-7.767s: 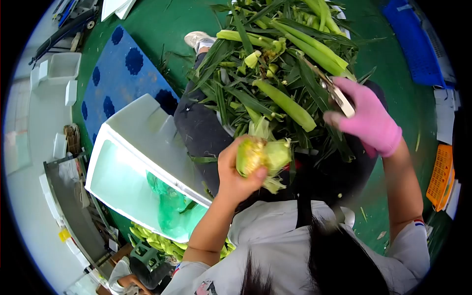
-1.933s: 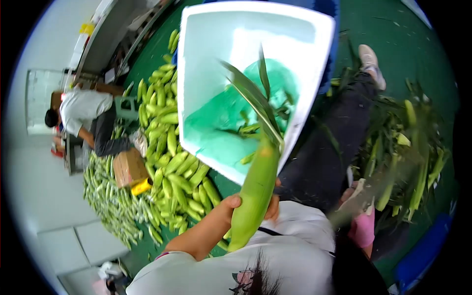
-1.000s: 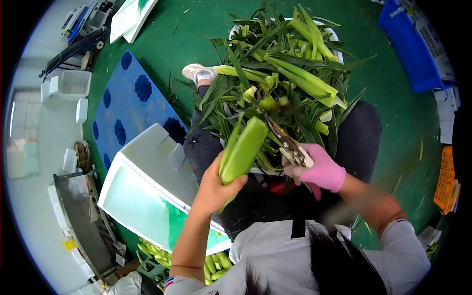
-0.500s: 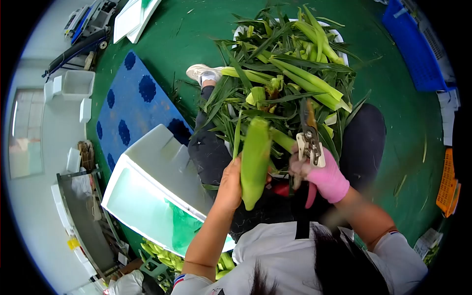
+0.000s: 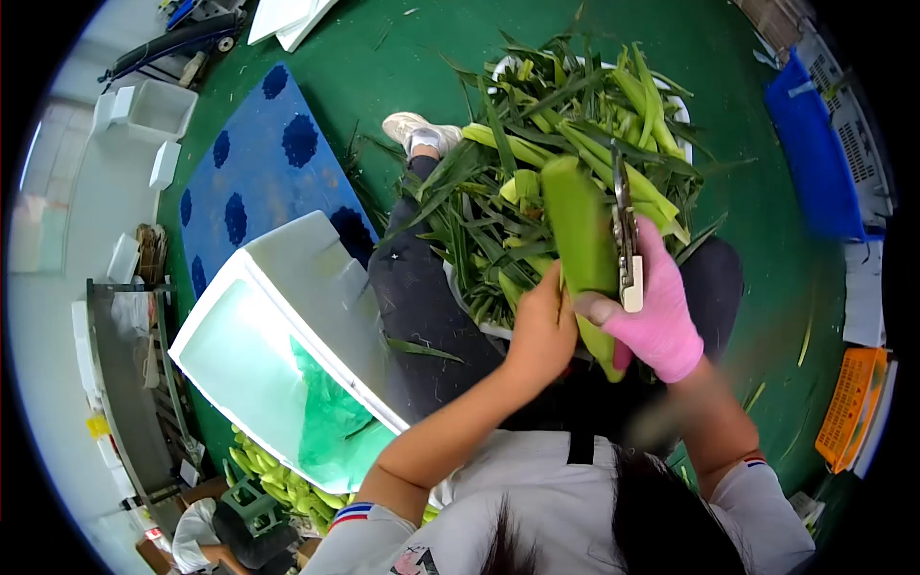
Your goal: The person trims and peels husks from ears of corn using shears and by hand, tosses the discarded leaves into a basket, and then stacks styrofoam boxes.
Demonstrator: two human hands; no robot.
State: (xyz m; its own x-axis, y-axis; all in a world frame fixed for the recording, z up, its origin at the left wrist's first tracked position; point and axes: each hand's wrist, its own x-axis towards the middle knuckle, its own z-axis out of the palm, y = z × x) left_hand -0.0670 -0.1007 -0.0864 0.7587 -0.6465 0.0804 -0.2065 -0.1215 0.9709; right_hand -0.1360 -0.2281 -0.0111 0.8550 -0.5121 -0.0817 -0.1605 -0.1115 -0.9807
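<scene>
A green ear of corn in its husk (image 5: 580, 230) stands nearly upright above my lap. My left hand (image 5: 543, 331) is closed around its lower left side. In a pink glove, my right hand (image 5: 663, 305) grips a pair of pruning shears (image 5: 625, 225), blades pointing up along the ear's right side. The right thumb presses on the lower part of the ear. Behind the hands is a heap of stripped husks and leaves (image 5: 498, 244), which spills over a white tub (image 5: 682, 113) between my legs.
To my left, a white foam box (image 5: 230, 335) with a green plastic bag (image 5: 331, 412) inside lies tilted. Several corn ears (image 5: 278, 479) are piled behind it. A blue board (image 5: 259, 182) lies on the floor. Blue (image 5: 815, 144) and orange (image 5: 851, 407) crates stand at right; another person (image 5: 230, 532) is at lower left.
The corn ear has moved right and up, toward the shears. My right hand has come against the ear, thumb on it, and the shears now stand beside it. The view has shifted slightly.
</scene>
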